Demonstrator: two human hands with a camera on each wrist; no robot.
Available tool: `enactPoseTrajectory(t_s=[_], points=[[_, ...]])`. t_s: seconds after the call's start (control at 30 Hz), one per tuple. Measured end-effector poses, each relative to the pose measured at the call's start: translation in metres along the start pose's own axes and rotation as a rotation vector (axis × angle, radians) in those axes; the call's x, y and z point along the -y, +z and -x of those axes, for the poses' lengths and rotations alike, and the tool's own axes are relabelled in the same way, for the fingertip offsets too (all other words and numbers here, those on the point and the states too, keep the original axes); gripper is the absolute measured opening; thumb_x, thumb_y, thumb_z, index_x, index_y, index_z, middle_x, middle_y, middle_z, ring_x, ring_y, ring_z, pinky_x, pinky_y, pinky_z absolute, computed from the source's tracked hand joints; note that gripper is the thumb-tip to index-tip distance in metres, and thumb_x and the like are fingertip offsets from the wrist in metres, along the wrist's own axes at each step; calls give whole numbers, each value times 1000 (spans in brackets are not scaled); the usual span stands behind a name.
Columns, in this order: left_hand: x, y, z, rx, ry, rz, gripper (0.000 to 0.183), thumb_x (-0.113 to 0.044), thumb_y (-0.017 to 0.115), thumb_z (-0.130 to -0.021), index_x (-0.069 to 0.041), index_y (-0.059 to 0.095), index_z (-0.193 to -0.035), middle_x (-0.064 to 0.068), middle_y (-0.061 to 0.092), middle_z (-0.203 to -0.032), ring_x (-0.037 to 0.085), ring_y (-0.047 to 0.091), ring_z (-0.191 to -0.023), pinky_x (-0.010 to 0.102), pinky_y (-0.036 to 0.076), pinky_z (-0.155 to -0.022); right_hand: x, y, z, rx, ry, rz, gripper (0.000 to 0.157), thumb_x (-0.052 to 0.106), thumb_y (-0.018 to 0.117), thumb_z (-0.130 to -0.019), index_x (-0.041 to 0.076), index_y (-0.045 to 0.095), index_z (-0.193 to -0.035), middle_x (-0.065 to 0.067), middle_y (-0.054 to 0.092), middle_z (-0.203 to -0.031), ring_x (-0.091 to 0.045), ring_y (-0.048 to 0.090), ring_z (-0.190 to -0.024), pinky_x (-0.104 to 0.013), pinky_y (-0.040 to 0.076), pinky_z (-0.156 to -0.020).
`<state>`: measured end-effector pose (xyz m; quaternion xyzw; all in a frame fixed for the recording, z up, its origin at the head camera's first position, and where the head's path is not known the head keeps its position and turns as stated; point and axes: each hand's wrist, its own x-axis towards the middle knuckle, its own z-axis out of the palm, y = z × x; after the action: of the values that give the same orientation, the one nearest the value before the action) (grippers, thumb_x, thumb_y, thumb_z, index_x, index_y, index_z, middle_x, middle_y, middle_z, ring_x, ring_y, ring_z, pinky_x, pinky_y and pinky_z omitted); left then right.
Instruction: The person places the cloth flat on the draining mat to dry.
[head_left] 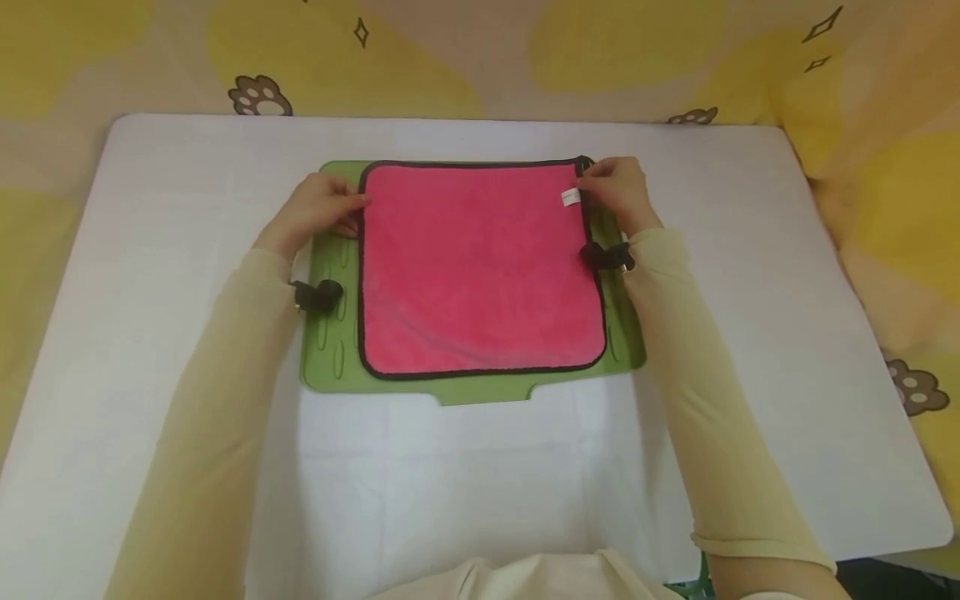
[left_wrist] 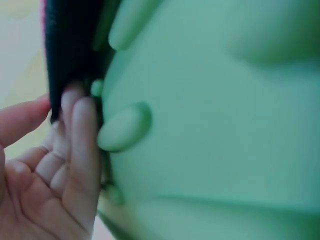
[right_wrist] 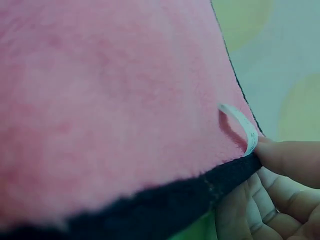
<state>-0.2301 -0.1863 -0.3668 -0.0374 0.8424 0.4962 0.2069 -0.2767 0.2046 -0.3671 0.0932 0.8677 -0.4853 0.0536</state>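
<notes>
A pink towel (head_left: 480, 267) with a dark edge binding lies over a green tray-like board (head_left: 330, 333) with raised oval ribs. My left hand (head_left: 318, 208) pinches the towel's left edge near its upper corner; the left wrist view shows the thumb on one side of the dark binding (left_wrist: 70, 45) and the fingers (left_wrist: 84, 130) on the other. At the upper right corner my right hand (head_left: 621, 190) pinches the edge beside a small white label (head_left: 571, 197). In the right wrist view the thumb (right_wrist: 292, 157) presses on the binding next to that label.
Under the board is a white table (head_left: 750, 333) with rounded corners. Yellow patterned cloth (head_left: 465, 58) with paw prints hangs behind and to the right. A tab (head_left: 486, 393) juts from the board's near edge. Black cameras sit at both wrists.
</notes>
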Motion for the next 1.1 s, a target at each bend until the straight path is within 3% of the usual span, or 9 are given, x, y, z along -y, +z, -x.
enactPoseTrajectory(t_s=[0.17, 0.27, 0.53, 0.7, 1.1], points=[[5, 2, 19, 28, 50, -69, 32, -20, 59, -94, 11, 58, -103, 1, 61, -64, 7, 61, -55, 22, 54, -56, -7, -3, 11, 48, -6, 24, 25, 22, 68, -85, -2, 66, -91, 9, 55, -60, -3, 52, -57, -19, 44, -57], [11, 7, 35, 63, 71, -82, 29, -19, 61, -93, 10, 60, -97, 4, 62, -65, 10, 62, -57, 24, 54, -57, -12, -8, 21, 131, -7, -5, 25, 22, 67, -86, -2, 66, -90, 5, 56, -58, -6, 53, -55, -19, 47, -56], [23, 19, 74, 169, 61, -71, 24, -19, 64, -90, 4, 58, -83, 7, 59, -66, 16, 62, -60, 26, 55, -60, -25, -23, 57, 336, -2, 38, 26, 18, 68, -88, -6, 64, -96, 2, 60, -65, -9, 57, -57, -20, 52, -59], [32, 27, 93, 234, 46, -51, 25, -19, 66, -90, 4, 57, -86, 6, 58, -67, 16, 63, -60, 26, 55, -60, -32, -29, 82, 419, -8, 60, 28, 17, 67, -88, -8, 63, -99, 0, 62, -68, -11, 59, -59, -23, 53, -61], [41, 34, 117, 342, 64, -37, 24, -7, 68, -86, 4, 47, -82, 9, 66, -71, 16, 65, -63, 27, 55, -61, -47, -41, 132, 563, -20, 146, 27, 16, 67, -88, -9, 60, -97, -3, 65, -73, -14, 63, -64, -24, 52, -67]])
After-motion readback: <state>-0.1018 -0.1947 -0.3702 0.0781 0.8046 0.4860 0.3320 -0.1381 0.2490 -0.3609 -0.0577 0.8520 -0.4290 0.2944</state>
